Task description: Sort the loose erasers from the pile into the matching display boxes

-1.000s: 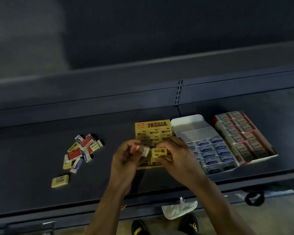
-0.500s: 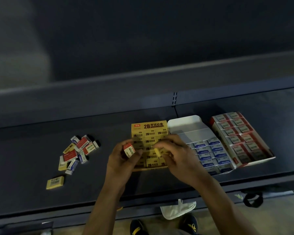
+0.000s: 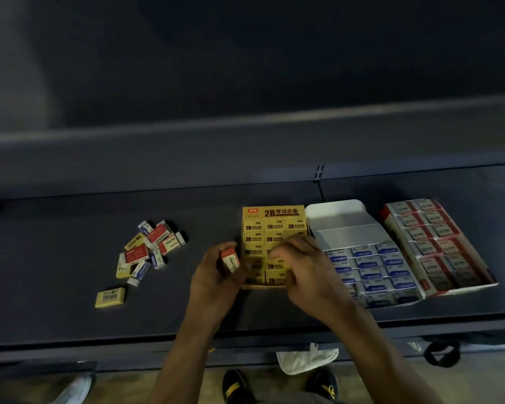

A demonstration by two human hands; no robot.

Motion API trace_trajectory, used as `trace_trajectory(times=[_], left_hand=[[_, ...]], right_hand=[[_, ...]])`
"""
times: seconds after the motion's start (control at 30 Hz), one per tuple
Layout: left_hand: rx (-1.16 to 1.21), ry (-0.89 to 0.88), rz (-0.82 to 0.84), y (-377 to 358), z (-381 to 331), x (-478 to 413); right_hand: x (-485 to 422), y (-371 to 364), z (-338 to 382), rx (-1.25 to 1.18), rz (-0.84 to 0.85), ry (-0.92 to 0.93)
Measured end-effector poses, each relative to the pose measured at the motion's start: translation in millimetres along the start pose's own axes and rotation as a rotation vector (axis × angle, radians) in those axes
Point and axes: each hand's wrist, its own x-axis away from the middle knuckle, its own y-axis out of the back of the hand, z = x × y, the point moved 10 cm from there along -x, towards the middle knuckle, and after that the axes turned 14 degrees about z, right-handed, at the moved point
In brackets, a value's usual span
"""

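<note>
My left forearm runs from 6 o'clock up toward 12. My left hand [image 3: 216,277] is at its end, with thumb and fingers curled round a small red-and-white rectangular eraser [image 3: 231,259]. My right forearm slants from 5 o'clock toward 11. My right hand [image 3: 306,272] is palm down with its fingers bent; I can't tell whether they pinch anything.

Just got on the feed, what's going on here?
A person is sorting erasers on a dark shelf. The left hand grips a red-and-white eraser beside the yellow box. The right hand has its fingers down in that box; whether they hold an eraser is hidden. The blue box and red box sit to the right. A pile of loose erasers and one lone yellow eraser lie unsorted on the left.
</note>
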Motion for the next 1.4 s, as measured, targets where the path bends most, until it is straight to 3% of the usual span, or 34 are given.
trace_trajectory(times=[0.4,0.6,0.9,1.07,1.23,1.4], left_hand=[[-0.165,-0.003,0.024,-8,-16,6],[-0.227,-0.023,0.076,-18,-19,7],[-0.304,-0.124,0.111,-24,-32,12],[-0.245,-0.099,0.085,-21,-32,15],[-0.236,-0.113,0.111,-30,-32,11],[-0.208,-0.159,0.185,-50,-44,8]], right_hand=[[-1,-4,-8,0.005,0.015,-0.062],[-2,-8,-4,0.074,0.105,-0.083],[7,7,-22,0.124,0.064,-0.216],[10,6,-30,0.048,0.133,-0.211],[14,17,-26,-0.026,0.041,-0.195],[19,22,-16,-0.120,-0.013,-0.063]])
